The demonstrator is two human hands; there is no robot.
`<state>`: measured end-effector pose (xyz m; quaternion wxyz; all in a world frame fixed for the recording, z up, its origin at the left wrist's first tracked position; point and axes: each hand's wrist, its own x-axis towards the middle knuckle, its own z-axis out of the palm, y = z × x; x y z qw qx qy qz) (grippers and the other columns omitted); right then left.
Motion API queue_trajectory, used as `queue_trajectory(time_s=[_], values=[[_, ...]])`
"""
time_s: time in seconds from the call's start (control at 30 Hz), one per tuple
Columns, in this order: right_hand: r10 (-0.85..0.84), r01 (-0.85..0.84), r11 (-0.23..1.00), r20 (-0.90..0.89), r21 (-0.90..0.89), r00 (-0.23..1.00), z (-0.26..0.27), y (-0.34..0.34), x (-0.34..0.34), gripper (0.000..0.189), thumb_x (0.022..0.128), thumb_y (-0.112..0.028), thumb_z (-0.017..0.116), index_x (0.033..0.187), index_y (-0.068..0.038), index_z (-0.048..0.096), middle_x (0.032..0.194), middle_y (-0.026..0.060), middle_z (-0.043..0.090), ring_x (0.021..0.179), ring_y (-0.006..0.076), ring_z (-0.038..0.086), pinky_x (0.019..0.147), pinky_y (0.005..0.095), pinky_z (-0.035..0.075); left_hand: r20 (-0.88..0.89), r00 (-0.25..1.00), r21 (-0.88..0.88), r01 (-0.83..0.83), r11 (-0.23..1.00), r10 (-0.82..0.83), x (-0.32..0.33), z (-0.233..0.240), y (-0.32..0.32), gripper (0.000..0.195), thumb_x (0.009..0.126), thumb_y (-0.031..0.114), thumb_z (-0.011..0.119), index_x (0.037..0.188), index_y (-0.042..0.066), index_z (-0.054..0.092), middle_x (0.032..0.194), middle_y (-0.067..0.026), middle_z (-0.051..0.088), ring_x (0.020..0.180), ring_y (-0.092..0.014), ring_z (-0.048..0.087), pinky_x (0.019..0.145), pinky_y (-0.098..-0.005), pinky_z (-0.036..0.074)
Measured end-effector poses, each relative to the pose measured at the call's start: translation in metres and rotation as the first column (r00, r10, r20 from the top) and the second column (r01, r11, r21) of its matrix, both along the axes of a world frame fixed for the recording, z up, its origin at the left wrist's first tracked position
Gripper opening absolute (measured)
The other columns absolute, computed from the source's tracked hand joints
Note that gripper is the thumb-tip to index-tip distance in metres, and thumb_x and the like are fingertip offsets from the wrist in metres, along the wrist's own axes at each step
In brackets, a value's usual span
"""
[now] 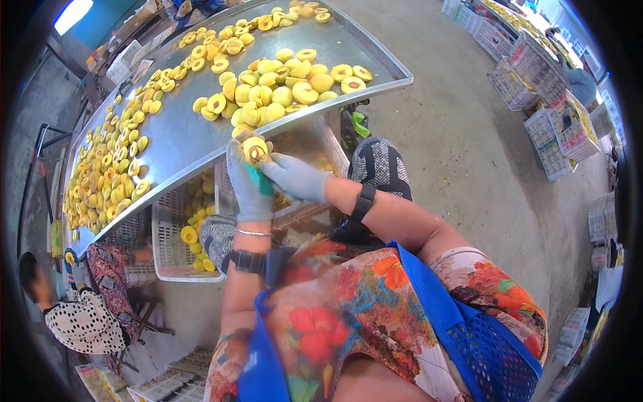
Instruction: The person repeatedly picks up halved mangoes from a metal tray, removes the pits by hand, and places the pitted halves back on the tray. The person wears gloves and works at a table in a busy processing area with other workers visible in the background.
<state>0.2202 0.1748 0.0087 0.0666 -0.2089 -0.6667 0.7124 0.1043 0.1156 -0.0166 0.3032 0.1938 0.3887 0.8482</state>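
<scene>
My left hand, in a grey work glove with a green palm, holds a halved yellow stone fruit just off the near edge of the metal table. The fruit's cut face, with the pit area showing, is turned up towards me. My right hand, in a grey glove, has its fingertips at the lower right side of the fruit; whether they hold a small tool is hidden. On the table beyond my hands lies a pile of yellow fruit halves, and more halves spread along its left part.
Below the table edge stand a white plastic crate with fruit halves and another crate. A co-worker sits at the lower left; another person is beyond the table. Stacked crates stand at the right.
</scene>
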Motion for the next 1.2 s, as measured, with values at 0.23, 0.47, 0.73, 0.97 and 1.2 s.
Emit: queue_trajectory(time_s=[0.23, 0.47, 0.73, 0.97, 1.2], values=[[0.088, -0.087, 0.983, 0.002, -0.16, 0.996, 0.0, -0.002, 0.007, 0.04, 0.102, -0.049, 0.045, 0.106, -0.01, 0.051, 0.067, -0.0018, 0.047, 0.043, 0.0097, 0.042, 0.036, 0.0256, 0.036, 0.061, 0.994, -0.205, 0.105, 0.973, -0.095, -0.008, 0.017, -0.004, 0.058, 0.099, 0.056, 0.049, 0.1, 0.0, 0.063, 0.089, -0.0101, 0.066, 0.077, -0.02, 0.064, 0.071, -0.0338, 0.058], [0.162, -0.174, 0.9, -0.065, -0.4, 0.985, -0.024, 0.006, 0.006, 0.042, 0.102, -0.052, 0.044, 0.109, -0.012, 0.058, 0.065, -0.0025, 0.048, 0.043, 0.0089, 0.04, 0.037, 0.0262, 0.033, -0.11, 0.985, -0.3, 0.093, 0.949, -0.131, -0.009, 0.016, -0.006, 0.064, 0.098, 0.062, 0.046, 0.1, 0.0, 0.065, 0.091, -0.012, 0.068, 0.076, -0.02, 0.066, 0.068, -0.0328, 0.059], [0.219, -0.22, 0.778, -0.074, -0.588, 0.973, -0.02, 0.005, 0.011, 0.038, 0.102, -0.052, 0.046, 0.096, -0.016, 0.057, 0.057, -0.0081, 0.04, 0.038, 0.0033, 0.035, 0.032, 0.0213, 0.027, -0.382, 0.894, -0.475, 0.025, 0.88, -0.232, -0.016, 0.017, -0.012, 0.073, 0.098, 0.065, 0.041, 0.084, -0.001, 0.068, 0.078, -0.0105, 0.068, 0.068, -0.018, 0.065, 0.064, -0.0292, 0.055], [0.323, -0.43, 0.268, -0.34, -0.862, 0.883, -0.061, 0.012, 0.006, 0.041, 0.102, -0.052, 0.047, 0.096, -0.013, 0.057, 0.056, -0.0106, 0.032, 0.037, 0.0015, 0.03, 0.032, 0.0205, 0.02, -0.245, 0.915, -0.394, 0.207, 0.895, -0.319, -0.026, -0.001, -0.014, 0.071, 0.101, 0.061, 0.04, 0.081, -0.002, 0.068, 0.077, -0.0131, 0.068, 0.065, -0.02, 0.065, 0.063, -0.0306, 0.054], [0.301, -0.52, 0.082, -0.477, -0.85, 0.826, -0.066, 0.017, -0.004, 0.036, 0.103, -0.048, 0.047, 0.1, -0.013, 0.055, 0.055, -0.0118, 0.031, 0.036, 0.0011, 0.03, 0.031, 0.0187, 0.022, -0.053, 0.958, -0.285, 0.254, 0.924, -0.28, -0.023, 0.003, -0.008, 0.069, 0.097, 0.064, 0.044, 0.079, 0.001, 0.065, 0.076, -0.0146, 0.067, 0.066, -0.021, 0.065, 0.06, -0.0326, 0.055]])
